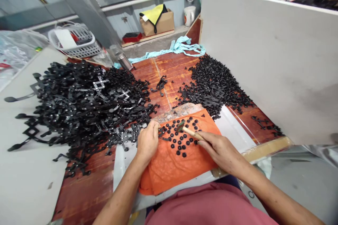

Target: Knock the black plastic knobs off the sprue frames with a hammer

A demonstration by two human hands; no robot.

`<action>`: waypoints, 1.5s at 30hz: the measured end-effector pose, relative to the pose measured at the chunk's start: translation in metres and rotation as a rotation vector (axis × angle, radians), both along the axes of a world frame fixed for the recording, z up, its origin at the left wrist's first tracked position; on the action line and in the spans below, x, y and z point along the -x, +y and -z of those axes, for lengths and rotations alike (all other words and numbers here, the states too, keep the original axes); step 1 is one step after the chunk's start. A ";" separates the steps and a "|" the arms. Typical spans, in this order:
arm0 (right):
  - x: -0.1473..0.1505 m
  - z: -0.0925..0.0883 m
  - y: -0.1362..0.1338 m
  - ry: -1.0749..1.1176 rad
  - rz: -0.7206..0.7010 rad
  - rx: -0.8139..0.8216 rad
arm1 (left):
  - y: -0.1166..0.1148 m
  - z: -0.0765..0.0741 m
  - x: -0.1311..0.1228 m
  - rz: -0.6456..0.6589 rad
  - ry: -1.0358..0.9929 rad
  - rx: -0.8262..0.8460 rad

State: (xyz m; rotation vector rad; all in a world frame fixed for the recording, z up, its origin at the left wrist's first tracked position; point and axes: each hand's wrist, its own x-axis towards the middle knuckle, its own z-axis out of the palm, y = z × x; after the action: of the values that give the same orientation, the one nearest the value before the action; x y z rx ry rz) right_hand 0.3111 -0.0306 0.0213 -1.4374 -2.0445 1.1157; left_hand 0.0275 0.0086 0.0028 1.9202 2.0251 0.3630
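My right hand (220,147) grips the wooden handle of a small hammer (192,133), its dark head low over an orange cloth (182,172). At the cloth's left edge my left hand (148,140) is closed on a black jointed linkage piece (166,138), which sticks out to the right; its other end is hidden by the fingers. Several small round black caps (184,154) lie scattered on the cloth around the hammer head. Behind the cloth shows the edge of a speckled stone slab (179,111).
A big heap of black folding linkages (87,102) rises at left. Small black parts (213,81) are piled at right against a grey upright panel (271,59). Further back are a metal tumbler (121,59), a white basket (81,49), a cardboard box (160,24) and a mug (189,16).
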 end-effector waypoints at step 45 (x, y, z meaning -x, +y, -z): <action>0.051 -0.011 0.026 -0.261 -0.138 -0.388 | -0.003 -0.008 -0.012 -0.037 0.310 0.098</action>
State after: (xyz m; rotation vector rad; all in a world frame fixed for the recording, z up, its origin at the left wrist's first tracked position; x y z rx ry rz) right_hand 0.2601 -0.0044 0.0321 -1.3116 -2.4070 0.5511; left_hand 0.0398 0.0056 0.0103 1.9804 2.2238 -0.0306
